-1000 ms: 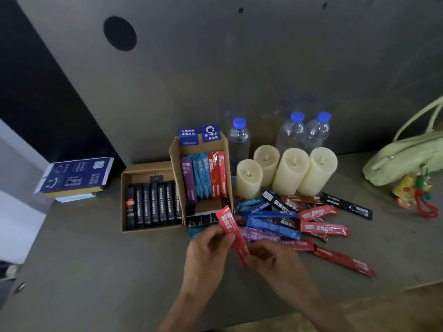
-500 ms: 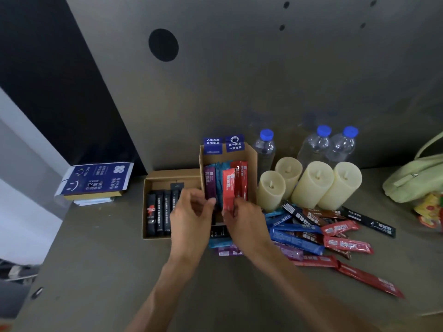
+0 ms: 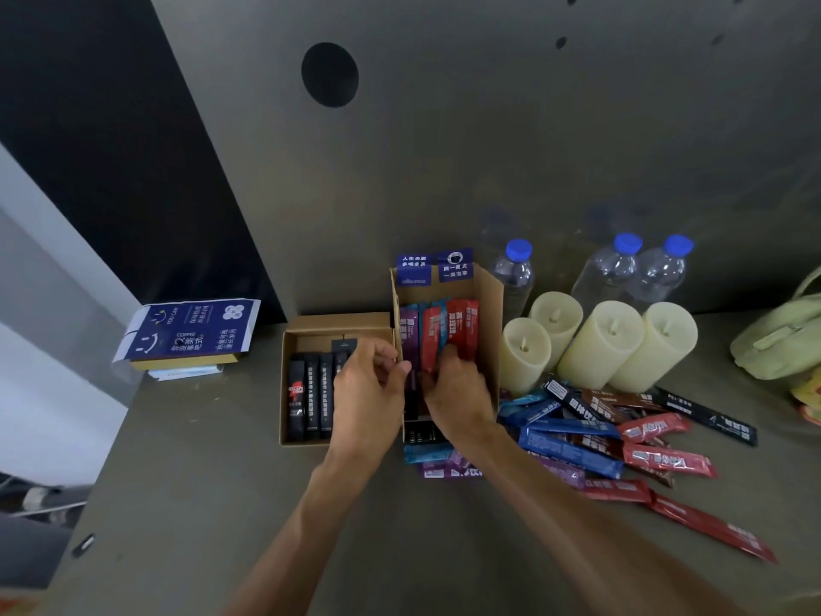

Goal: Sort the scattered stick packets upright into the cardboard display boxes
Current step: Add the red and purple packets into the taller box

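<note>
The red stick packet (image 3: 430, 337) now stands upright inside the tall cardboard display box (image 3: 488, 304), slotted between a purple packet (image 3: 409, 335) and the blue and red ones already there. A second ago it was held low over the front of the grey bench (image 3: 177, 482), clear of the box. Half a second ago it was at the box's mouth. This packet looks as good as sorted, needing only a release and perhaps a nudge to seat it.

The right hand (image 3: 462, 393) is at the packet's lower end, fingers curled and pinching it. The left hand (image 3: 366, 393) sits just beside it at the box's left wall, fingers curled and thumb toward the purple packet. Whether it grips anything I cannot tell.

To the left, touching the tall box, a low brown cardboard box (image 3: 337, 320) holds a row of black packets. Toward the bench's right front, the scattered stick packets (image 3: 577, 442), blue, red, purple and black, lie flat, so most of the task remains. Behind them, near the bench's back edge, stand four cream candles (image 3: 599, 344) and three clear water bottles (image 3: 513, 277).
</note>
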The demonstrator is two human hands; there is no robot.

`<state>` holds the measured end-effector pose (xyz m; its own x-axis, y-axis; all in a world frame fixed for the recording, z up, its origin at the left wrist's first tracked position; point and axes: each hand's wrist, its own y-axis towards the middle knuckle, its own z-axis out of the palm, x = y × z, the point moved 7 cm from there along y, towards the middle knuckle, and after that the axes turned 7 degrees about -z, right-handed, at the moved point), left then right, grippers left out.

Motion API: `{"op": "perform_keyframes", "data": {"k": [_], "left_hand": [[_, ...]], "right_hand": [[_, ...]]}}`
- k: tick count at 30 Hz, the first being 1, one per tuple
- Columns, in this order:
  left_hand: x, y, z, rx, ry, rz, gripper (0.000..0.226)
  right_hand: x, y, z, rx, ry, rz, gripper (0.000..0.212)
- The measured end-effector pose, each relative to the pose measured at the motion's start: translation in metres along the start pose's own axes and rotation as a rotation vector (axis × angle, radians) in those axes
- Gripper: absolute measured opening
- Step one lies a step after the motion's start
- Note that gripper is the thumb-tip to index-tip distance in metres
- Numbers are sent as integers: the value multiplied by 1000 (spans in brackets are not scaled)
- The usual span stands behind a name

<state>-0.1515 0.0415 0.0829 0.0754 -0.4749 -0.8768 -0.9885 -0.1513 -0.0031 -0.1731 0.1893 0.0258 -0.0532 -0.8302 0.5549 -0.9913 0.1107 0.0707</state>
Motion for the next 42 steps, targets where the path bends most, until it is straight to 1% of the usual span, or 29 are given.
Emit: {"op": "perform_keyframes", "data": {"k": [2, 8, 15, 20, 22, 28, 33, 39, 40, 42], "left_hand": [[0, 0, 0, 3, 10, 6, 13], [-3, 1, 2, 7, 21, 22, 13], [-2, 1, 3, 8, 22, 20, 13], [-3, 1, 4, 9, 34, 24, 13], [-3, 0, 4, 9, 42, 19, 13], [-2, -3, 2, 16, 11, 11, 13], [-2, -13, -1, -2, -12, 36, 9], [-9, -39, 1, -27, -23, 107, 3], [-12, -46, 6, -11, -19, 130, 1], [-19, -61, 24, 68, -15, 174, 6]], "right_hand": [[1, 1, 2, 3, -26, -29, 18], [1, 8, 11, 5, -75, -61, 16], [2, 11, 13, 8, -80, -125, 23], [1, 12, 16, 29, -78, -148, 34], [0, 12, 15, 33, -60, -155, 35], [-4, 9, 15, 21, -4, -165, 31], [-2, -2, 6, 7, 48, -168, 24], [-5, -47, -22, 62, 167, -359, 17], [-12, -59, -30, 62, 186, -372, 16], [-33, -84, -46, 65, 201, -357, 12]]}}
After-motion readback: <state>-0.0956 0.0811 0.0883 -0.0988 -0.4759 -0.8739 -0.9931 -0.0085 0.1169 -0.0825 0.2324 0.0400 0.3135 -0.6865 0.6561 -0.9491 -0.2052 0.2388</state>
